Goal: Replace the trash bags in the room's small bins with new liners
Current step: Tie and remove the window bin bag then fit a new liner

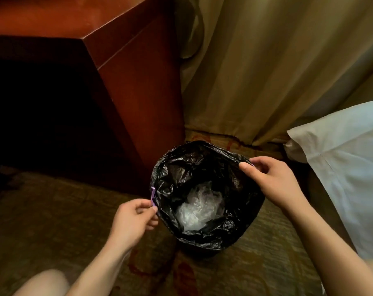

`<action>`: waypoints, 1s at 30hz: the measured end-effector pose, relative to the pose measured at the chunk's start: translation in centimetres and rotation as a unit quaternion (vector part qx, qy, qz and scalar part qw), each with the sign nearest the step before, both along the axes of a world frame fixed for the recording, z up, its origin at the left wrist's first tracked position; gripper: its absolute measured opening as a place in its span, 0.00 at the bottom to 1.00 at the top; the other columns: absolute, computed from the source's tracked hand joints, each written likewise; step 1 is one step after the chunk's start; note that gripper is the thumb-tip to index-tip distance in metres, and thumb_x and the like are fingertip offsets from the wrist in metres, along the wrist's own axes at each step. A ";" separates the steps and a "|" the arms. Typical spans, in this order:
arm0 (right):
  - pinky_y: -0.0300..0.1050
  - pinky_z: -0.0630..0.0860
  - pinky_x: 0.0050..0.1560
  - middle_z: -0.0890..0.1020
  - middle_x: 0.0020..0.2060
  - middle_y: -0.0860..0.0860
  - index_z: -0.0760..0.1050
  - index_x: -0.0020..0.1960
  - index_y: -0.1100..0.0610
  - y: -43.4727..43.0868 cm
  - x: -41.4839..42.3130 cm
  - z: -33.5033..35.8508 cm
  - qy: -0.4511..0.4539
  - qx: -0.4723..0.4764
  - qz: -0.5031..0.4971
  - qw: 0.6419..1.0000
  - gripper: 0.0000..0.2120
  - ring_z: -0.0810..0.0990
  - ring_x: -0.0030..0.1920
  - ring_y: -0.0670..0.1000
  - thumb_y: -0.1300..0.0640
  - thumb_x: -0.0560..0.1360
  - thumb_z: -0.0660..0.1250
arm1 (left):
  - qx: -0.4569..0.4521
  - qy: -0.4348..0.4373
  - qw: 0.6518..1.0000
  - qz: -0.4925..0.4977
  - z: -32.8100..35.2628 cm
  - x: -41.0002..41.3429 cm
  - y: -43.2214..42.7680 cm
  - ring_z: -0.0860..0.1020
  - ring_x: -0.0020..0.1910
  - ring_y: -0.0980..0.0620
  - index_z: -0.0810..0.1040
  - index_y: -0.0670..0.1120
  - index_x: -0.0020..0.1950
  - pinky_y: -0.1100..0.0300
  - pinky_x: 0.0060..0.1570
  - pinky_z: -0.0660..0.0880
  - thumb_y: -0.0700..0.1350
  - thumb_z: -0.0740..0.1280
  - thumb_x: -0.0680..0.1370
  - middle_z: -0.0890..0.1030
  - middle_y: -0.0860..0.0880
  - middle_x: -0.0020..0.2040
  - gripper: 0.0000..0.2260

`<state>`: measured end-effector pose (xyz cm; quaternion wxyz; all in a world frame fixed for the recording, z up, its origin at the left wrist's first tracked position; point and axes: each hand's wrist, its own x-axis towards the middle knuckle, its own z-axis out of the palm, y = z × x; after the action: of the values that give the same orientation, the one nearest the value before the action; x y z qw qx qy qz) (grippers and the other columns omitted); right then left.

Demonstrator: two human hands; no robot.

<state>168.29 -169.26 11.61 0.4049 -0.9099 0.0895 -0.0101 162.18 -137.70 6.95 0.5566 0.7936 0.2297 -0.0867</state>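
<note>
Head view: left hand (pixel 134 218) and right hand (pixel 273 180) pinch purple drawstring (pixel 152 194) (opposite sides).

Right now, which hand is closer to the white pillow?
The right hand, holding the black bag beside the pillow; the left hand pinches the purple drawstring on the opposite side.

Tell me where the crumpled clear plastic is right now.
Head view, lower centre: the crumpled clear plastic lies at the bottom of the black trash bag, between the left hand and right hand holding its rim.
</note>
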 end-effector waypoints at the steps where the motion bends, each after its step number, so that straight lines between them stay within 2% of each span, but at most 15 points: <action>1: 0.49 0.77 0.45 0.82 0.38 0.44 0.81 0.50 0.46 0.3 0.2 0.2 -0.009 -0.029 0.006 1.000 0.15 0.81 0.42 0.47 0.37 0.73 0.68 | 0.000 -0.007 1.000 0.011 0.4 0.3 -0.2 0.82 0.32 0.48 0.82 0.40 0.47 0.52 0.36 0.80 0.37 0.71 0.76 0.84 0.44 0.33 0.01; 5: 0.50 0.79 0.44 0.82 0.37 0.42 0.82 0.47 0.45 1.3 0.8 0.6 -0.045 -0.075 0.024 0.996 0.10 0.81 0.42 0.49 0.40 0.74 0.68 | 0.058 -0.001 0.998 0.031 0.7 1.0 -1.3 0.83 0.32 0.49 0.83 0.48 0.41 0.53 0.33 0.81 0.53 0.76 0.72 0.84 0.47 0.33 0.09; 8: 0.49 0.78 0.41 0.81 0.34 0.42 0.81 0.43 0.44 1.3 0.8 0.8 -0.055 -0.081 0.036 0.995 0.05 0.80 0.40 0.47 0.44 0.74 0.70 | 0.104 0.005 0.994 0.028 0.6 1.5 -1.7 0.83 0.30 0.51 0.82 0.50 0.40 0.47 0.35 0.83 0.52 0.74 0.73 0.83 0.50 0.31 0.07; 10: 0.48 0.78 0.40 0.80 0.34 0.43 0.81 0.42 0.44 1.0 0.6 1.1 -0.089 -0.078 0.036 0.992 0.03 0.79 0.38 0.45 0.47 0.74 0.71 | 0.168 -0.014 0.986 0.017 1.2 1.5 -1.8 0.81 0.28 0.52 0.82 0.53 0.36 0.48 0.34 0.81 0.52 0.72 0.75 0.82 0.53 0.28 0.08; 12: 0.45 0.74 0.39 0.79 0.35 0.43 0.82 0.42 0.45 0.6 0.5 1.6 -0.134 -0.073 0.025 0.988 0.03 0.77 0.38 0.43 0.49 0.74 0.72 | 0.273 -0.061 0.960 -0.005 2.8 0.9 -2.0 0.77 0.24 0.53 0.80 0.54 0.34 0.57 0.27 0.72 0.54 0.70 0.76 0.78 0.52 0.24 0.11; 14: 0.42 0.71 0.38 0.79 0.34 0.42 0.83 0.42 0.46 0.5 0.7 2.3 -0.160 -0.064 0.016 0.985 0.03 0.77 0.38 0.42 0.50 0.74 0.72 | 0.328 -0.138 0.935 0.000 5.1 0.5 -2.3 0.74 0.23 0.54 0.80 0.53 0.35 0.60 0.25 0.64 0.53 0.69 0.76 0.75 0.53 0.23 0.10; 18: 0.41 0.71 0.38 0.81 0.34 0.41 0.81 0.40 0.46 0.8 1.2 3.1 -0.125 -0.039 0.016 0.991 0.05 0.79 0.38 0.41 0.53 0.74 0.71 | 0.317 -0.200 0.927 0.024 6.9 1.2 -2.5 0.74 0.24 0.55 0.82 0.53 0.40 0.61 0.26 0.67 0.49 0.69 0.77 0.78 0.55 0.28 0.07; 21: 0.39 0.72 0.35 0.81 0.32 0.42 0.80 0.39 0.47 0.8 1.1 3.5 -0.133 -0.016 0.006 0.991 0.06 0.79 0.35 0.41 0.53 0.75 0.71 | 0.302 -0.257 0.918 0.029 7.4 1.6 -2.4 0.77 0.33 0.58 0.83 0.50 0.44 0.56 0.32 0.76 0.45 0.70 0.77 0.81 0.56 0.38 0.03; 23: 0.42 0.74 0.35 0.81 0.32 0.43 0.79 0.39 0.47 0.9 0.9 3.7 -0.138 -0.005 0.022 0.990 0.06 0.79 0.34 0.43 0.54 0.75 0.71 | 0.257 -0.268 0.928 0.024 7.5 1.8 -2.8 0.78 0.39 0.60 0.82 0.52 0.43 0.56 0.37 0.76 0.45 0.70 0.77 0.81 0.58 0.40 0.04; 25: 0.47 0.78 0.38 0.83 0.35 0.44 0.80 0.41 0.48 1.2 0.4 3.7 -0.136 0.005 0.091 0.986 0.04 0.80 0.36 0.43 0.55 0.73 0.73 | 0.225 -0.272 0.936 0.006 7.5 1.9 -3.5 0.78 0.41 0.60 0.82 0.53 0.43 0.60 0.38 0.73 0.46 0.69 0.77 0.80 0.59 0.40 0.04; 27: 0.49 0.80 0.43 0.85 0.40 0.44 0.81 0.41 0.49 1.7 -0.1 3.7 -0.088 0.018 0.214 0.973 0.04 0.83 0.41 0.43 0.55 0.71 0.76 | 0.210 -0.267 0.940 -0.003 7.4 2.1 -4.2 0.78 0.37 0.60 0.81 0.54 0.43 0.64 0.35 0.70 0.47 0.69 0.77 0.80 0.58 0.37 0.04; 28: 0.47 0.80 0.44 0.85 0.39 0.45 0.82 0.41 0.50 1.9 -0.3 3.8 -0.041 0.035 0.262 0.964 0.04 0.83 0.40 0.43 0.53 0.71 0.76 | 0.206 -0.255 0.945 -0.005 7.3 2.1 -4.3 0.76 0.31 0.60 0.81 0.55 0.42 0.66 0.31 0.67 0.48 0.69 0.78 0.78 0.58 0.33 0.05; 30: 0.45 0.76 0.37 0.84 0.31 0.50 0.81 0.39 0.55 1.8 0.0 4.2 0.033 0.122 0.251 0.960 0.11 0.80 0.31 0.46 0.49 0.73 0.75 | 0.205 -0.226 0.952 -0.011 6.9 1.8 -4.1 0.69 0.21 0.56 0.80 0.56 0.41 0.66 0.22 0.61 0.49 0.69 0.78 0.74 0.57 0.24 0.06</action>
<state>168.27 -167.47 15.80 0.4991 -0.8467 -0.1278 0.1326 164.01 -141.79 13.84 0.4185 0.8920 0.1021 0.1373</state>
